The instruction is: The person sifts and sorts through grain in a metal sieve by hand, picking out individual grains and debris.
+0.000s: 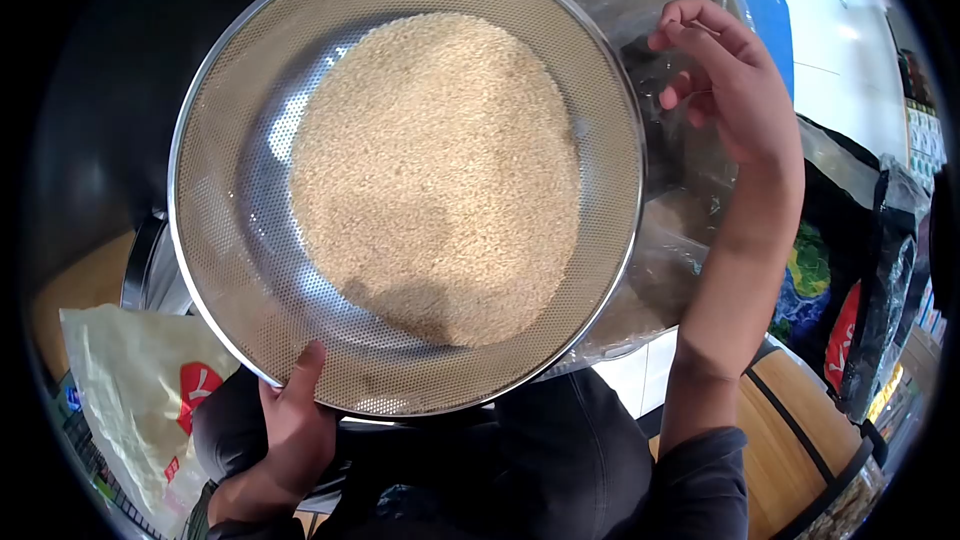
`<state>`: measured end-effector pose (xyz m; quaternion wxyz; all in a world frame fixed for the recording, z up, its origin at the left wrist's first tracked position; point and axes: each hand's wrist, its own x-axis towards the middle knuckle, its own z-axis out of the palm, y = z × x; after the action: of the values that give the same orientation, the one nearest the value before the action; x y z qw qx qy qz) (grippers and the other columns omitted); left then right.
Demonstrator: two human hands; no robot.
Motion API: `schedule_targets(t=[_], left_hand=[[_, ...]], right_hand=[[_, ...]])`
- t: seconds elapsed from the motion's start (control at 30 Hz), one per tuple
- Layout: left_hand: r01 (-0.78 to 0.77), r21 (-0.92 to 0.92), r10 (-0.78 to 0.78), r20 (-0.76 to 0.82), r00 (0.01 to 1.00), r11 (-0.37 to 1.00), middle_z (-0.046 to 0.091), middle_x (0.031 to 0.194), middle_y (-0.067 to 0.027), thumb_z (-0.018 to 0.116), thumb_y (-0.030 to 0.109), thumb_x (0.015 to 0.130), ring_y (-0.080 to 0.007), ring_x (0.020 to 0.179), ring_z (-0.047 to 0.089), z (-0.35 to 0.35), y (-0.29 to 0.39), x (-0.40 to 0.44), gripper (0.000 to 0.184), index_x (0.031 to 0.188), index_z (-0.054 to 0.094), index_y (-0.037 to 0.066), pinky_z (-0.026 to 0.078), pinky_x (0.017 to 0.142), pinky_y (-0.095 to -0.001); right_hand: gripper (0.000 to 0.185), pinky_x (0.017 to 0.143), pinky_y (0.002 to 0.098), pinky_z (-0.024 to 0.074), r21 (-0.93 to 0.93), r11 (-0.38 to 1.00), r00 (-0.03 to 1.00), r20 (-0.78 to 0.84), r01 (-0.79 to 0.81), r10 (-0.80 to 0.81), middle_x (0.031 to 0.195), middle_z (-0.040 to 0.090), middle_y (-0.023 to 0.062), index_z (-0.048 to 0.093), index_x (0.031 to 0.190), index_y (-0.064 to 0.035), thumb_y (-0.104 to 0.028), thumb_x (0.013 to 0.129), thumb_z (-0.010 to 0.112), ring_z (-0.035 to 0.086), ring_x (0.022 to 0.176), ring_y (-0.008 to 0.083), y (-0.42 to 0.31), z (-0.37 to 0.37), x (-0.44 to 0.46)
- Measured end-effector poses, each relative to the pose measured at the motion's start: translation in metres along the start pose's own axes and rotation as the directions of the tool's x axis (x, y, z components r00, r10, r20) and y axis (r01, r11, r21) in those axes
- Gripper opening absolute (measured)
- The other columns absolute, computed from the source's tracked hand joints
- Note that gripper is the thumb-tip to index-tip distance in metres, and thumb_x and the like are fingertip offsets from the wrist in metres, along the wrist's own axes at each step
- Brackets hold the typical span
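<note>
A large round metal sieve (270, 355) with a shiny rim fills the middle of the head view, above my lap. Inside it lies a broad heap of small pale tan grains (440, 180), spread toward the right of the mesh floor. My left hand (297, 430) grips the near-left rim, thumb over the edge and the other fingers hidden below. Off the sieve's right side, my right hand (725, 75) is raised, apart from the rim. Its thumb and forefinger meet in a pinch while the other fingers curl loosely; whatever they may hold is too small to make out.
Behind the right hand is a large clear plastic bag (690, 200). A pale bag with red print (150, 390) stands at lower left. On the right are a dark bag with a globe picture (805, 270) and a round wooden top (795, 440). A blue panel (765, 10) rises behind.
</note>
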<state>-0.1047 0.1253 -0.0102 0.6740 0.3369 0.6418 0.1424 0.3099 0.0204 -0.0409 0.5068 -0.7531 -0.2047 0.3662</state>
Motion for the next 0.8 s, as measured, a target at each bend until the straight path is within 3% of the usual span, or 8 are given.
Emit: schedule_targets(t=[0.17, 0.4, 0.47, 0.5, 0.57, 0.63, 0.7, 0.8], left_hand=[[-0.009, 0.052, 0.011, -0.044, 0.999, 0.999, 0.054, 0.137, -0.0145, 0.063, 0.012, 0.098, -0.0284, 0.126, 0.055, -0.002, -0.001, 0.0, 0.056, 0.146, 0.039, 0.0, 0.045, 0.109, -0.0439], [-0.015, -0.016, 0.013, -0.072, 0.997, 1.0, 0.056, 0.135, -0.0143, 0.063, 0.007, 0.097, -0.0283, 0.122, 0.057, 0.004, 0.001, -0.001, 0.053, 0.144, 0.041, 0.0, 0.046, 0.105, -0.0421], [0.029, -0.048, -0.03, -0.029, 0.999, 0.998, 0.059, 0.131, -0.0127, 0.065, 0.006, 0.097, -0.0255, 0.118, 0.059, 0.006, 0.006, -0.003, 0.048, 0.14, 0.046, 0.0, 0.048, 0.101, -0.0395], [0.022, -0.049, -0.025, -0.06, 0.998, 0.999, 0.059, 0.131, -0.0127, 0.065, 0.006, 0.097, -0.0255, 0.118, 0.059, 0.004, 0.005, -0.003, 0.048, 0.14, 0.046, 0.0, 0.048, 0.101, -0.0395], [0.032, -0.04, -0.033, -0.028, 0.999, 0.999, 0.064, 0.124, -0.0104, 0.066, 0.006, 0.096, -0.0222, 0.113, 0.061, -0.003, 0.0, 0.0, 0.041, 0.134, 0.052, 0.0, 0.049, 0.096, -0.0368], [0.004, -0.056, -0.01, -0.105, 0.994, 0.998, 0.066, 0.119, -0.0085, 0.067, 0.006, 0.096, -0.02, 0.11, 0.062, -0.002, -0.002, 0.0, 0.035, 0.129, 0.057, -0.001, 0.049, 0.093, -0.0357], [0.014, -0.04, -0.016, -0.054, 0.998, 0.999, 0.066, 0.12, -0.0083, 0.067, 0.006, 0.096, -0.0199, 0.11, 0.062, -0.003, -0.003, 0.001, 0.036, 0.13, 0.056, 0.0, 0.048, 0.095, -0.035], [0.029, -0.05, -0.031, -0.045, 0.998, 0.998, 0.065, 0.121, -0.0078, 0.067, 0.006, 0.097, -0.0192, 0.112, 0.061, -0.004, -0.003, 0.001, 0.037, 0.131, 0.056, 0.0, 0.047, 0.097, -0.0346]], right_hand=[[0.017, 0.049, 0.0217, 0.0444, -0.266, 0.962, 0.985, -0.17, -0.059, 0.014, 0.086, 0.066, -0.0002, 0.067, 0.103, -0.0115, -0.027, 0.099, 0.063, 0.062, 0.057, 0.0083, 0.006, -0.006, 0.004], [0.022, 0.047, 0.0219, 0.0427, -0.296, 0.952, 0.974, -0.228, -0.072, 0.003, 0.078, 0.063, -0.0014, 0.067, 0.104, -0.007, -0.028, 0.099, 0.065, 0.059, 0.054, 0.0072, 0.013, -0.011, 0.008], [0.019, 0.048, 0.0202, 0.0411, -0.294, 0.956, 0.958, -0.265, 0.025, -0.107, 0.078, 0.062, -0.0019, 0.068, 0.104, -0.0073, -0.026, 0.101, 0.064, 0.056, 0.054, 0.0052, 0.017, -0.009, 0.01], [0.019, 0.048, 0.0202, 0.0411, -0.277, 0.96, 0.965, -0.241, 0.034, -0.103, 0.078, 0.062, -0.0019, 0.068, 0.104, -0.0073, -0.026, 0.101, 0.064, 0.056, 0.054, 0.0052, 0.018, -0.003, 0.011], [0.017, 0.049, 0.0184, 0.0394, -0.268, 0.913, 0.925, -0.143, 0.307, -0.352, 0.078, 0.061, -0.0025, 0.069, 0.105, -0.0073, -0.022, 0.102, 0.062, 0.051, 0.055, 0.0033, 0.016, 0.013, 0.011], [0.015, 0.051, 0.0167, 0.0383, -0.172, 0.932, 0.939, -0.073, 0.32, -0.336, 0.079, 0.061, -0.0032, 0.07, 0.106, -0.0084, -0.021, 0.102, 0.062, 0.05, 0.058, 0.0023, 0.011, 0.045, 0.003], [0.016, 0.052, 0.0192, 0.0406, -0.01, 0.929, 0.908, 0.216, 0.37, -0.36, 0.076, 0.06, -0.0036, 0.07, 0.108, -0.0076, -0.021, 0.101, 0.064, 0.052, 0.063, 0.0027, 0.02, 0.078, -0.002], [0.019, 0.062, 0.0247, 0.0472, -0.029, 0.893, 0.819, 0.413, 0.45, -0.399, 0.083, 0.06, 0.0005, 0.07, 0.112, -0.0065, -0.019, 0.099, 0.066, 0.057, 0.073, 0.008, 0.039, 0.13, -0.012]])
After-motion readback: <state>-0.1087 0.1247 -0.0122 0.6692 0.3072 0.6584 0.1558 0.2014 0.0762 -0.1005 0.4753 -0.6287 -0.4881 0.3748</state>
